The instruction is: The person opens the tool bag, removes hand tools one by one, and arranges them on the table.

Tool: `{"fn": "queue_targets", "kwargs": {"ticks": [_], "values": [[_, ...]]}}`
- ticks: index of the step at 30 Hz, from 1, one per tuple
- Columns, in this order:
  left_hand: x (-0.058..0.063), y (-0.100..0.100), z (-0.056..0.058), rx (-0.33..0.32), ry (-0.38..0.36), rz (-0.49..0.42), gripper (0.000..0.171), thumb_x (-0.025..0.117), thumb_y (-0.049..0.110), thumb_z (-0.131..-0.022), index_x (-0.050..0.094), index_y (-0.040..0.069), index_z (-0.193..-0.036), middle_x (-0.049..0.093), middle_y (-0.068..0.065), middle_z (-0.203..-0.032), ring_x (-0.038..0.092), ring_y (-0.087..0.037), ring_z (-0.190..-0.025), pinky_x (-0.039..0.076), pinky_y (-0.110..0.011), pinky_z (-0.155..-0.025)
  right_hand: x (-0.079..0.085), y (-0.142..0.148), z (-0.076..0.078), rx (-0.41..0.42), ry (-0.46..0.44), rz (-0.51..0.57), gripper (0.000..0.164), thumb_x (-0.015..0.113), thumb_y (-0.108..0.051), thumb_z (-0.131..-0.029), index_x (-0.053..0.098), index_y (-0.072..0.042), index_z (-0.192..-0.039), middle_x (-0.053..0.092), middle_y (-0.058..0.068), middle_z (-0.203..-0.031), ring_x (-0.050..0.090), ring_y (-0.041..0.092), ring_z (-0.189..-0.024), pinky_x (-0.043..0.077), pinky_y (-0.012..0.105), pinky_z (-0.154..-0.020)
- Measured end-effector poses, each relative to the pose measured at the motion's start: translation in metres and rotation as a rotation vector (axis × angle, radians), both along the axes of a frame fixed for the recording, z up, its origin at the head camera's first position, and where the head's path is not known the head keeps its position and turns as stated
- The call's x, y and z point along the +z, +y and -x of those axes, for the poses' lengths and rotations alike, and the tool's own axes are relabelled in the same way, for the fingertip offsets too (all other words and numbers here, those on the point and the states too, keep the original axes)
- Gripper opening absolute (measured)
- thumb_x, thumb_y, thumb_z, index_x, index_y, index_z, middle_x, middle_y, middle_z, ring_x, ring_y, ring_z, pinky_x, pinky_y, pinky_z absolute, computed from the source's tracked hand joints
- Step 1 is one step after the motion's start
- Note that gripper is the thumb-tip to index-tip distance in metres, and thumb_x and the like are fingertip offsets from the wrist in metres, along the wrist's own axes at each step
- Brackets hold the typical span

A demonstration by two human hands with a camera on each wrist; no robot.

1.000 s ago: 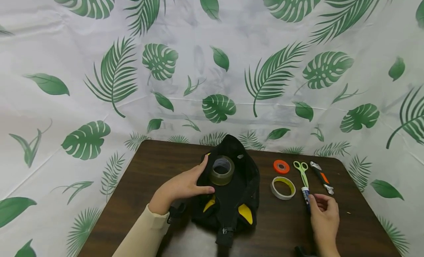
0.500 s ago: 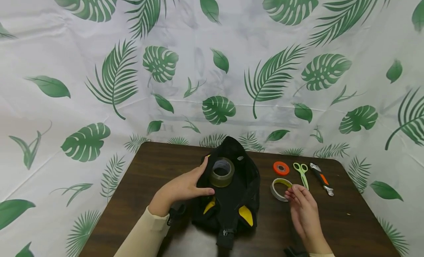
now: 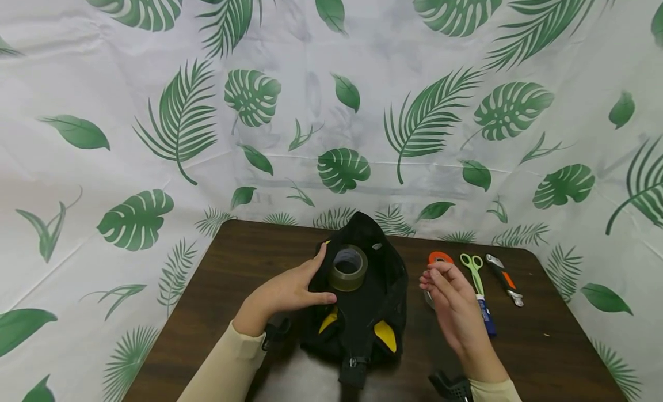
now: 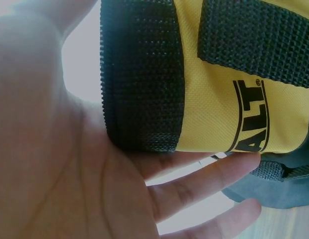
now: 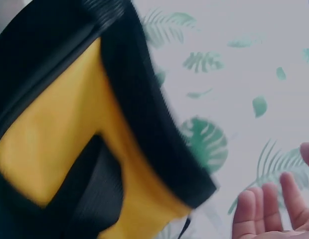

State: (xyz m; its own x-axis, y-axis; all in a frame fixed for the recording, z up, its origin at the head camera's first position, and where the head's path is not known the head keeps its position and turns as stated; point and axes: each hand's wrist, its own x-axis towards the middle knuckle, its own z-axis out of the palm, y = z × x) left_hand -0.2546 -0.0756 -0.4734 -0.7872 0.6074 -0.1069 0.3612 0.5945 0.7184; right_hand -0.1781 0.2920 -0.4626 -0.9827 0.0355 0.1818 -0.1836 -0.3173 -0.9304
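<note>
A black and yellow tool pouch lies on the table, a roll of brown packing tape at its open mouth. My left hand holds the pouch's left side, thumb over the inner face. In the left wrist view its fingers run along the yellow outer wall, below the lettering. My right hand hovers over a white tape roll, which it mostly hides. Its fingers are extended, with nothing between them in the right wrist view.
Right of the pouch lie an orange tape roll, partly covered by my right hand, green scissors, a blue marker and a black and orange utility knife. A leaf-patterned sheet hangs behind the table.
My right hand has come away from the blue marker, leaving it on the table, and moved left over the white tape roll. My left hand and the pouch stay in place.
</note>
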Motion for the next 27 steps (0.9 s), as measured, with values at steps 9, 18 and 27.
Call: {"fn": "queue_targets", "kwargs": {"ticks": [9, 18, 27], "values": [[0.001, 0.001, 0.0, 0.012, -0.005, 0.008, 0.118, 0.07, 0.075, -0.095, -0.01, 0.038, -0.174, 0.012, 0.0, -0.184, 0.025, -0.028, -0.169, 0.03, -0.058, -0.134, 0.034, -0.023, 0.015, 0.256, -0.055, -0.146, 0.021, 0.05, -0.014, -0.117, 0.057, -0.007, -0.136, 0.06, 0.001, -0.123, 0.063, 0.015, -0.112, 0.058, 0.024, -0.101], [0.001, 0.001, 0.001, 0.013, 0.006, 0.002, 0.12, 0.072, 0.073, -0.094, -0.007, 0.034, -0.176, 0.017, -0.003, -0.184, 0.029, -0.029, -0.168, 0.031, -0.057, -0.134, 0.051, -0.058, 0.046, 0.392, -0.156, -0.171, 0.029, 0.055, -0.018, -0.116, 0.053, -0.004, -0.141, 0.062, 0.002, -0.122, 0.065, 0.018, -0.112, 0.058, 0.026, -0.103], [0.001, 0.002, 0.002, 0.01, 0.011, -0.009, 0.121, 0.072, 0.073, -0.094, -0.007, 0.032, -0.176, 0.016, -0.002, -0.184, 0.028, -0.028, -0.168, 0.03, -0.057, -0.134, 0.055, -0.085, 0.082, 0.376, -0.229, -0.451, 0.047, 0.065, -0.024, -0.111, 0.052, 0.003, -0.147, 0.058, 0.014, -0.138, 0.058, 0.033, -0.125, 0.056, 0.028, -0.105]]}}
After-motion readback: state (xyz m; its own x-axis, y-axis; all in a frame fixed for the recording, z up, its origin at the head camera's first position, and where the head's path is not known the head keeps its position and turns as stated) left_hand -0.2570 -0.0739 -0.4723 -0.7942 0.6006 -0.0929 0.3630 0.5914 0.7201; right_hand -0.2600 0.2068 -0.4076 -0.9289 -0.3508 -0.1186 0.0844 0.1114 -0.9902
